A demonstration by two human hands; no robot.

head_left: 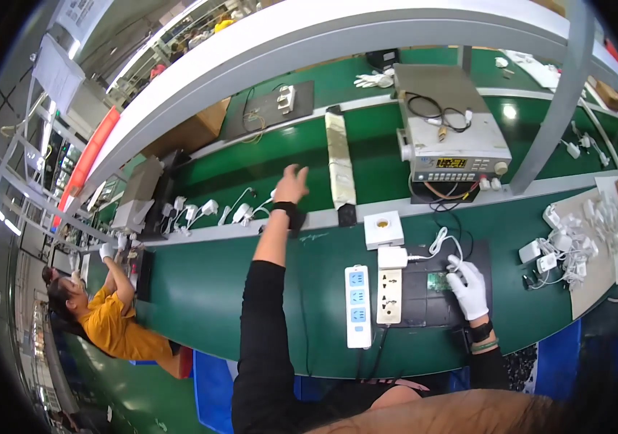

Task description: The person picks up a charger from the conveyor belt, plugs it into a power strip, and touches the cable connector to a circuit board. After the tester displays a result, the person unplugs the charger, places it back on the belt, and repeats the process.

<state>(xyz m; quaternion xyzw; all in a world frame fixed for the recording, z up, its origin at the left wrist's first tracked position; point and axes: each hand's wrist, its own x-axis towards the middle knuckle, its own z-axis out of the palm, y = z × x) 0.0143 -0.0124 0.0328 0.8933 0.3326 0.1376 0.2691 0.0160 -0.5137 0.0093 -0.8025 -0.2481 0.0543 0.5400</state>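
My left hand point(291, 186), bare, reaches over the green belt with its fingers apart and nothing seen in its grasp. A white power adapter point(242, 213) with a cable lies just left of its wrist. My right hand point(470, 291), in a white glove, is closed on the end of a white cable point(445, 237) beside a small green circuit board point(438, 281). The cable loops back to a white charger point(392, 257) plugged into the far end of a white power strip point(389, 300). Board and right hand are over a dark mat point(414, 316).
A power strip with blue sockets point(357, 307) and a white box point(383, 228) are nearby. A bench instrument point(454, 137) stands beyond the belt's near rail. Bundled adapters point(562, 246) lie at right. A co-worker in yellow point(117, 325) sits at left. A metal post point(559, 108) rises at right.
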